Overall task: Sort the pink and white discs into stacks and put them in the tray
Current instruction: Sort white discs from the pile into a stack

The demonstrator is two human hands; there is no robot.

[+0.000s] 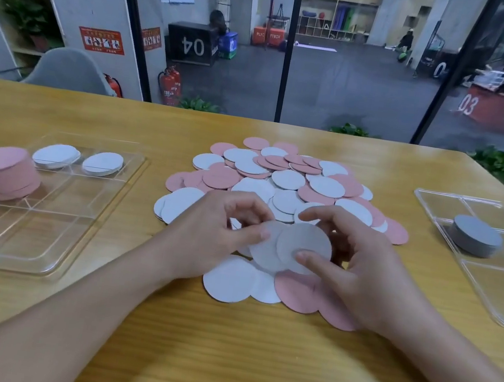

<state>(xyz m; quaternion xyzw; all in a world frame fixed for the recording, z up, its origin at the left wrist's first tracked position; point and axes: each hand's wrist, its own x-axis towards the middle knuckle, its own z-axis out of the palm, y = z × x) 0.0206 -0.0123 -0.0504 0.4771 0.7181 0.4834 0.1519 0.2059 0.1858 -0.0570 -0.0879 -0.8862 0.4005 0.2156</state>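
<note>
**Gathering white discs mid-sort**

Two flat round white discs (288,247) sit overlapped just above the near edge of the mixed heap of pink and white discs (281,182), centre of the wooden worktop (222,348). Both hands hold them: left hand (216,231) pinches the left disc's edge, thumb on top, fingers curled; right hand (353,263) pinches the right disc with thumb on its face, other fingers (315,214) loosely spread above.

Step looks like collecting whites into a small stack. Next move probably calls for squaring the two edges flush, then adding more or carrying them over.

Clear plastic compartment tray (49,262) at left holds a tall pink disc stack (4,172) and two low white disc stacks (78,160) in far compartments. Second clear tray (493,305) at right holds one grey-looking disc stack (476,235). Most of the heap is unsorted.
</note>
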